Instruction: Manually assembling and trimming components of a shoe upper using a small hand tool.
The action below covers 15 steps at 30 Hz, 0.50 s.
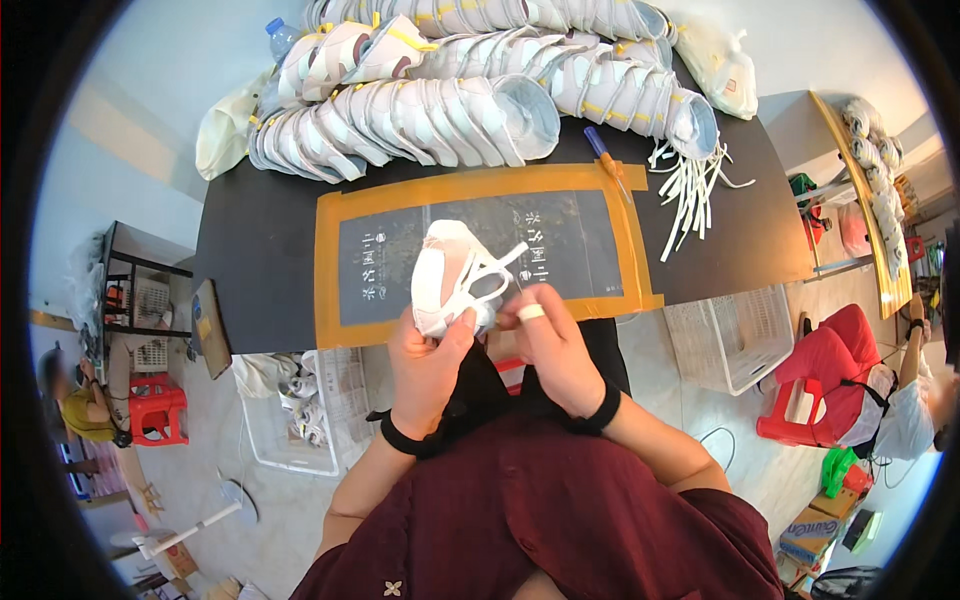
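A white and pink shoe upper (450,270) is held over the near part of the taped plastic sheet. My left hand (430,355) is closed around its near end, thumb on top. White shoelace (488,272) loops across the upper, and one loose end sticks out to the right. Close beside these loops is my right hand (550,345), its fingers pinched together and a pale band round one finger. Something thin and dark seems to show at its fingertips, too small to name.
Rows of nested shoe uppers (400,125) line the table's far side. White laces (690,200) hang at the right, near a blue-handled screwdriver-like tool (597,143). White crates (735,340) stand below the dark table (260,260) on both sides. Other people sit far left and right.
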Each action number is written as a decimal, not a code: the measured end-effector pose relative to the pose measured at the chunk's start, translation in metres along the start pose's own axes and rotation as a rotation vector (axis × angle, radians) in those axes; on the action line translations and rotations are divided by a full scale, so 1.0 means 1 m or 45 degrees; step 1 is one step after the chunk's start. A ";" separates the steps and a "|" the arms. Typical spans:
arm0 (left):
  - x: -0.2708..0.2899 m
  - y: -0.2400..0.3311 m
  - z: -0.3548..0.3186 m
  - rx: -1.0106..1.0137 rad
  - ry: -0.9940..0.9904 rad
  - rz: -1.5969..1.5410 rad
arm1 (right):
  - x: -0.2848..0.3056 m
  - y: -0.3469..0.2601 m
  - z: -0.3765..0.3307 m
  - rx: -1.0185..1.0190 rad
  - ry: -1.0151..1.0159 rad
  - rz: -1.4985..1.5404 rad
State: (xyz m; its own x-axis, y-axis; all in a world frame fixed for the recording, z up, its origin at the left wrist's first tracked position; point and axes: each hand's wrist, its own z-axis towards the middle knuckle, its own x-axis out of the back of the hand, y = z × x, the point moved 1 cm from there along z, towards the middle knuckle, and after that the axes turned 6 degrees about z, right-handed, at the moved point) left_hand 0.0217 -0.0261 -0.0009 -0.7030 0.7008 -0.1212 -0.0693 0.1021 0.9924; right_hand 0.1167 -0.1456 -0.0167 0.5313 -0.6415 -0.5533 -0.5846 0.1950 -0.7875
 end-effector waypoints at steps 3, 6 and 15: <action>0.003 0.003 0.010 -0.125 -0.039 0.102 | 0.004 -0.002 -0.006 0.359 0.027 -0.385; 0.002 0.003 0.016 -0.120 -0.058 0.154 | -0.006 -0.013 -0.006 0.528 -0.041 -0.808; 0.003 -0.006 0.018 -0.132 -0.049 0.117 | -0.013 -0.022 0.005 0.701 0.011 -1.145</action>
State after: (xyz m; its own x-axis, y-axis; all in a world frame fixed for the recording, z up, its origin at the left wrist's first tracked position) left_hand 0.0328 -0.0114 -0.0074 -0.6825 0.7303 -0.0286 -0.0802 -0.0359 0.9961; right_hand 0.1261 -0.1380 0.0066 0.6252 -0.7222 0.2958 0.3826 -0.0466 -0.9227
